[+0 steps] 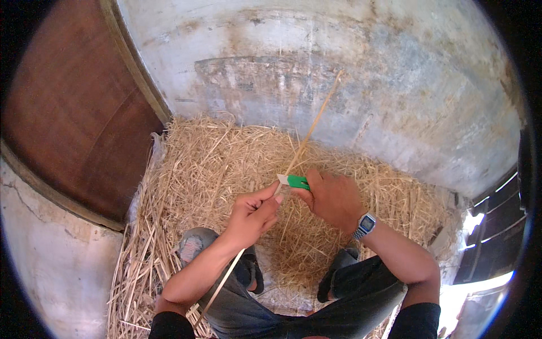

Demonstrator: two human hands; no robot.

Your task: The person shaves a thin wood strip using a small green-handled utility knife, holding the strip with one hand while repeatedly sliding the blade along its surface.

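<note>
Across the back stands a stained, whitish-grey plastered wall (271, 39), with a straw-coloured heap of thin, dry strips (209, 152) at its foot; left, a reddish-brown panel (73, 113) in a wooden frame (135, 62); right, dark slats (491, 237), light glaring through!

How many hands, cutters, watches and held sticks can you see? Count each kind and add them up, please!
Bare hands: 2, the left hand and the right hand
Green-handled cutter with a pale, flat blade: 1
Silver digital wristwatch with a metal band: 1
Long, thin, straw-coloured stick: 1
Total: 5
</note>
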